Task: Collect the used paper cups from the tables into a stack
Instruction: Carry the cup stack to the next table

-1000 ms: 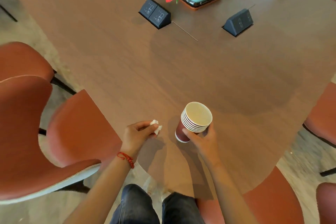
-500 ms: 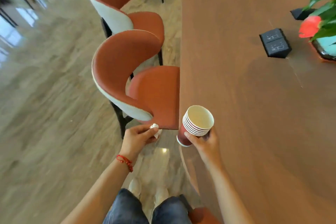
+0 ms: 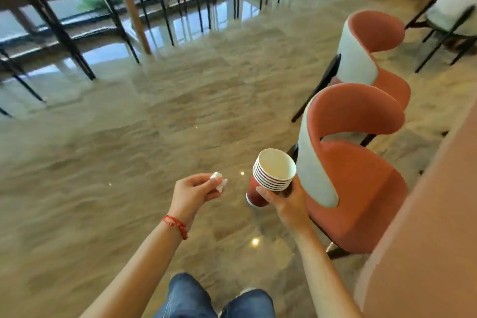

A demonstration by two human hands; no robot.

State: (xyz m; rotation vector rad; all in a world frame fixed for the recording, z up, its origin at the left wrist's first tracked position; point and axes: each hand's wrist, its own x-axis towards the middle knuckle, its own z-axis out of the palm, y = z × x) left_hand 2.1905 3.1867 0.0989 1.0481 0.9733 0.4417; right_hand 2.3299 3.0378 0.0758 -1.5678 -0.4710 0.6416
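My right hand point(image 3: 286, 204) grips a stack of several red paper cups point(image 3: 271, 175) with white insides, tilted so the open mouth faces up and right. My left hand point(image 3: 192, 192), with a red string bracelet on its wrist, pinches a small crumpled white tissue point(image 3: 219, 180) between thumb and fingers. Both hands are held over the floor, about a hand's width apart. No other cups are in sight.
Two orange chairs with white backs point(image 3: 348, 162) point(image 3: 361, 54) stand right of the cups, along the brown table's edge point(image 3: 426, 214). Glossy beige floor point(image 3: 129, 150) spreads ahead and left. Black-legged furniture point(image 3: 77, 33) lines the far side; a fluffy white seat point(image 3: 451, 2) is top right.
The view has swung left, away from the tabletop with its plant, to the open floor. Both hands keep their hold on the cup stack and the tissue.
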